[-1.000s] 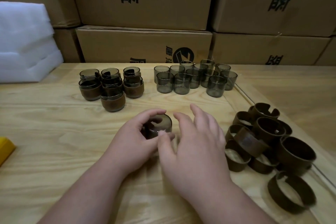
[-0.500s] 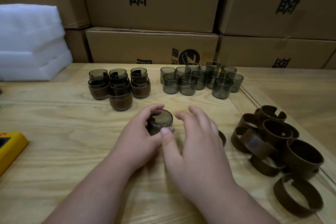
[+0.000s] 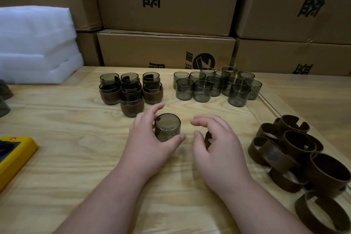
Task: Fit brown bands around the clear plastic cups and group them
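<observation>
At the centre of the frame the left hand [image 3: 146, 138] grips an upturned smoky cup [image 3: 167, 129] on the wooden table [image 3: 66, 157], thumb and fingers curled round it. Just right, the right hand [image 3: 220, 146] holds a brown band [image 3: 208, 139] under loosely curled fingers

Wooden table [image 3: 57, 157] — cups [image 3: 214, 85], bands [image 3: 296, 157], foam [image 3: 36, 43].

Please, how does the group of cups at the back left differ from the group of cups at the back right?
The back-left cups each wear a brown band around the lower part; the back-right cups are bare. The left cups are stacked in twos, while the right cups stand singly on the table. The left group also has fewer pieces. Both groups are made of the same smoky clear plastic cups, standing upright near the cardboard boxes.
</observation>
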`<state>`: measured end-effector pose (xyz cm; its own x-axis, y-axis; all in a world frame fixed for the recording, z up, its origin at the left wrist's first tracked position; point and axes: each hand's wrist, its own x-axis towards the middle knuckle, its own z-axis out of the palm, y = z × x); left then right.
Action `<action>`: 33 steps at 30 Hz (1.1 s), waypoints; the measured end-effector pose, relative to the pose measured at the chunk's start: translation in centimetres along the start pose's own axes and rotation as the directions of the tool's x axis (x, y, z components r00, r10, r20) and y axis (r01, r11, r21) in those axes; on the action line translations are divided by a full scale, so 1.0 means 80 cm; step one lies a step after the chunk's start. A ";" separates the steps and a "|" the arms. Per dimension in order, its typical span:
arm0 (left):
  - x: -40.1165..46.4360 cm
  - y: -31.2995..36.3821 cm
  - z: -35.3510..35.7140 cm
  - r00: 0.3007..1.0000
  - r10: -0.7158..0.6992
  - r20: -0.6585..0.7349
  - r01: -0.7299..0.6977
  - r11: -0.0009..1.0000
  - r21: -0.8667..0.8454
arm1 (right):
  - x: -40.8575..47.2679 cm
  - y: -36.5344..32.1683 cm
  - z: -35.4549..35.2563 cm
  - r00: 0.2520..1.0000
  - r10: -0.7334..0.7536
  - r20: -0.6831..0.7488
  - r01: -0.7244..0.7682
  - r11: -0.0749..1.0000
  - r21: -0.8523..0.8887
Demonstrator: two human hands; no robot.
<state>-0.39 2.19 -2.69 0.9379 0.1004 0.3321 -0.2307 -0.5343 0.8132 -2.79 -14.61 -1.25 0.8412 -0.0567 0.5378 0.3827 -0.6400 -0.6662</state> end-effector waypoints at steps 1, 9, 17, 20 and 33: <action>0.000 0.000 0.000 1.000 -0.004 -0.006 0.004 1.000 0.007 | 0.001 -0.001 0.000 1.000 -0.004 -0.030 0.003 1.000 -0.017; -0.002 0.001 -0.001 0.998 -0.007 0.067 0.012 0.996 -0.086 | 0.003 -0.003 -0.002 0.974 0.173 0.150 -0.157 0.981 -0.114; -0.004 0.002 -0.003 0.990 0.013 0.141 0.010 0.987 -0.161 | 0.003 0.011 -0.004 0.926 0.325 0.193 -0.268 0.924 -0.271; -0.004 0.004 -0.002 0.992 0.032 0.119 -0.018 0.993 -0.117 | 0.005 0.012 0.000 0.961 0.255 0.109 -0.234 0.957 -0.172; -0.004 0.004 0.000 0.976 0.072 0.206 -0.041 0.988 -0.152 | 0.002 -0.006 0.014 0.998 0.058 -0.027 -0.049 0.966 0.254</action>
<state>-0.75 1.98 -2.50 0.9520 -0.1137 0.2842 -0.3056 -0.4043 0.8621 -2.38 -13.44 -1.44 0.8516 -0.1141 0.5116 0.4251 -0.4208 -0.8014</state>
